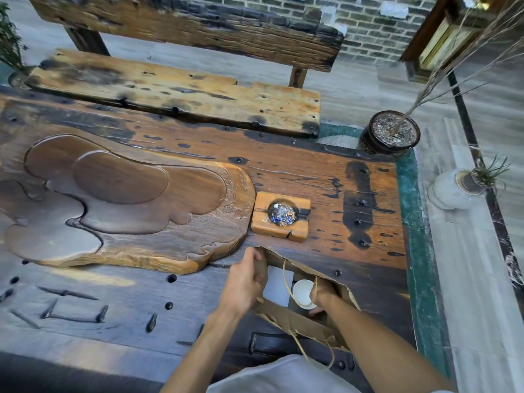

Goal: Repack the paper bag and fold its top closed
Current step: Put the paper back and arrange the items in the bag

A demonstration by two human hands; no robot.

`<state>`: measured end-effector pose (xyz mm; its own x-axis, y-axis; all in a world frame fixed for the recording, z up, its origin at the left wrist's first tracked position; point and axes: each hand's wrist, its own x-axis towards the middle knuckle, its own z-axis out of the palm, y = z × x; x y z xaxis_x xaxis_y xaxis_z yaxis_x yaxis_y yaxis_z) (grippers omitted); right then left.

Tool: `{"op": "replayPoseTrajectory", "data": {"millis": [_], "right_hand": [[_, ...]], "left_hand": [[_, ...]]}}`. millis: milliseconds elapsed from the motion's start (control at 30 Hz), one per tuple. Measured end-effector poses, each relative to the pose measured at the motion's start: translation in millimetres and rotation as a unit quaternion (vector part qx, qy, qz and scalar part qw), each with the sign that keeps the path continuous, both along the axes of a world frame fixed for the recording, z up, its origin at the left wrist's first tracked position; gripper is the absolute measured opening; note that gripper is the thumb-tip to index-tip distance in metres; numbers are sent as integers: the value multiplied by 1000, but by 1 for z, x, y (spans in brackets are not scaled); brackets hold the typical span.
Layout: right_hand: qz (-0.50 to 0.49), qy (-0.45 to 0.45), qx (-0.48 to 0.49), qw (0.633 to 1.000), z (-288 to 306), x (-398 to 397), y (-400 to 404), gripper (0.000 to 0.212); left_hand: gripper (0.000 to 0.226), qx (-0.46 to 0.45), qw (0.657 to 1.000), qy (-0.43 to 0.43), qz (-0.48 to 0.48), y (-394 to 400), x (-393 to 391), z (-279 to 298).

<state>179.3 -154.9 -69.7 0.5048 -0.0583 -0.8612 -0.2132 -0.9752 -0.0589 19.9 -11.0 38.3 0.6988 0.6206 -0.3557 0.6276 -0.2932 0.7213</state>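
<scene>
a dark plank table (326,171) is filling most of the view, studded with bolts. a carved tea tray (127,211) is lying on its left half, and a wooden ashtray (280,217) holding butts is sitting just beside the tray's right end. a rough bench (175,92) is standing behind the table, in front of a brick wall (377,32). off the table's far right corner a dark pot (391,134) is holding bare twigs, and a pale vase (453,188) with a small plant is standing near it on the floor.
</scene>
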Motion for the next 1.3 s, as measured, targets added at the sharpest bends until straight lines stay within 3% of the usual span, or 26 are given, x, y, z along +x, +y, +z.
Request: {"op": "replayPoseTrajectory", "data": {"millis": [67,133,233,367,633,700,767,933,1100,1200,1300], "right_hand": [[79,8,23,997,-3,2,-2,4],[116,22,-17,993,10,-1,-2,23],[316,-27,-57,947,36,-2,6,39],[355,-31,-33,934,62,0,7,56],[210,116,161,957,137,-2,-21,80],[225,114,177,951,164,-5,-38,90],[220,112,207,947,187,-7,-55,88],[61,147,379,912,237,4,-95,61],[-110,58,469,874,241,33,-122,78],[-223,-16,443,868,199,49,-125,69],[-234,-3,369,899,157,50,-117,85]], "left_hand": [[34,3,1000,-2,-3,-1,0,0],[34,3,1000,3,-7,-1,0,0],[31,-2,1000,3,-13,-2,-1,3],[32,9,999,-7,-36,-5,0,9],[32,18,993,0,-114,-8,9,13],[28,22,992,-6,-127,-6,9,13],[24,22,990,-9,-142,-5,8,15],[22,-2,987,-30,-159,4,3,32],[11,-128,989,-56,-46,22,-1,49],[34,-205,977,-34,46,28,2,37],[51,-292,950,20,109,23,15,21]]}}
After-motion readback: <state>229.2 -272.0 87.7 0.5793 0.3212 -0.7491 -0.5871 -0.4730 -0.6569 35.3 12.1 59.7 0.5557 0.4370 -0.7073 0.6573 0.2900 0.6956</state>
